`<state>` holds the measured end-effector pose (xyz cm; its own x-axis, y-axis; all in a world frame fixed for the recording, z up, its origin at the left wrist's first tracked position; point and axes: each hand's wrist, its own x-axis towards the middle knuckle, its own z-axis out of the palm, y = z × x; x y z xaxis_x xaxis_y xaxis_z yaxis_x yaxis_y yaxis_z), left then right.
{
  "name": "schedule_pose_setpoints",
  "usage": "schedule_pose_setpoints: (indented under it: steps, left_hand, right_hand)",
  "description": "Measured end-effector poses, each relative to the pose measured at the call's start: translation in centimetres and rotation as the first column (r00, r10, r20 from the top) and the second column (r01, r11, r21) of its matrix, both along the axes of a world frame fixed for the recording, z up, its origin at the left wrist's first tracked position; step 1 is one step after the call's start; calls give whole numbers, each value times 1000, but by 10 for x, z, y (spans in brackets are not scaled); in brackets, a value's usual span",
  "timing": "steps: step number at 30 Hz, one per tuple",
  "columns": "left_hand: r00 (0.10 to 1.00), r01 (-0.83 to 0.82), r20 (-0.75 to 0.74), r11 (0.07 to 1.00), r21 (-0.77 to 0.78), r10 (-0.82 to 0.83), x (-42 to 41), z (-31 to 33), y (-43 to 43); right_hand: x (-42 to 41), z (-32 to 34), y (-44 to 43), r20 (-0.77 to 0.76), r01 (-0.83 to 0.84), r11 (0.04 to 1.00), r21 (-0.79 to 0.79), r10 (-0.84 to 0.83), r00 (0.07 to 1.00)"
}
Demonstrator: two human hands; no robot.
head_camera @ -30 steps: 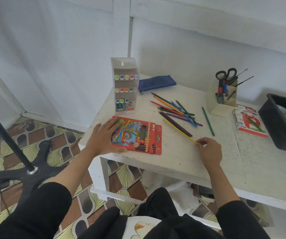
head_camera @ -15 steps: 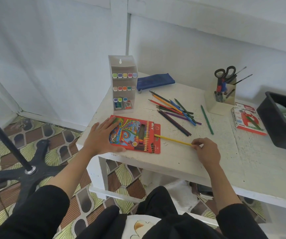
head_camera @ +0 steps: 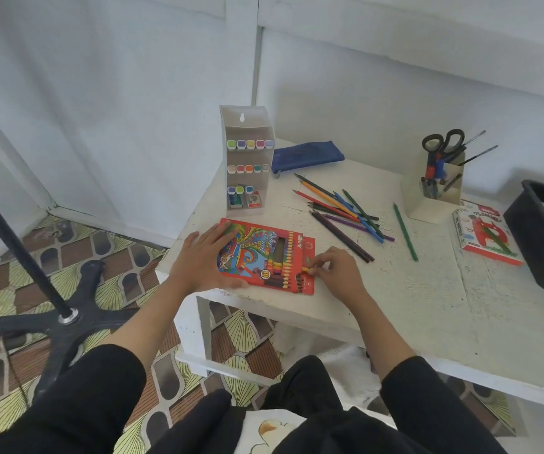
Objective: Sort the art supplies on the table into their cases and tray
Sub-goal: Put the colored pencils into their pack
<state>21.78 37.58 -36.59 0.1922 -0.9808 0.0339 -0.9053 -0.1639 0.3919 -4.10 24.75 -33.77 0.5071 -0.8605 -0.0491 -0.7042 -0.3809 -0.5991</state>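
A red coloured-pencil case [head_camera: 274, 253] lies flat near the table's front left corner. My left hand [head_camera: 206, 260] rests flat on its left part, fingers straight. My right hand [head_camera: 337, 271] pinches the end of a yellow pencil [head_camera: 306, 269] at the case's open right end; most of the pencil is inside the case. Several loose coloured pencils [head_camera: 342, 214] lie in a heap behind the case, and a single green pencil [head_camera: 405, 231] lies to their right.
A clear marker rack [head_camera: 247, 158] stands at the back left beside a blue pouch [head_camera: 306, 155]. A beige holder [head_camera: 434, 191] with scissors stands at the back. An oil-pastel box [head_camera: 486, 231] and a black tray [head_camera: 539, 231] sit at the right.
My right hand has carried the yellow pencil left from the table to the case's open end and slid it mostly inside. My left hand has stayed on the case.
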Motion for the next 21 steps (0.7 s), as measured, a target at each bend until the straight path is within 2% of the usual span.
schedule_pose_setpoints:
  steps: [5, 10, 13, 17, 21]
  left_hand:
    - [1000, -3, 7, 1000, 3, 3, 0, 3, 1]
    - [1000, 1, 9, 1000, 1, -1, 0, 2, 0]
    - [1000, 0, 14, 1000, 8, -1, 0, 2, 0]
    - [1000, 1, 18, 1000, 16, -1, 0, 2, 0]
    - [1000, 4, 7, 1000, 11, -4, 0, 2, 1]
  right_hand:
    - [17, -5, 4, 112, 86, 985, 147, -102, 988]
    - [11, -5, 2, 123, 2, 970, 243, -33, 992]
    - [1, 1, -3, 127, -7, 982, 187, -17, 992]
    - [-12, 9, -21, 147, 109, 992, 61, -117, 982]
    - [-11, 23, -45, 149, 140, 990, 27, -143, 978]
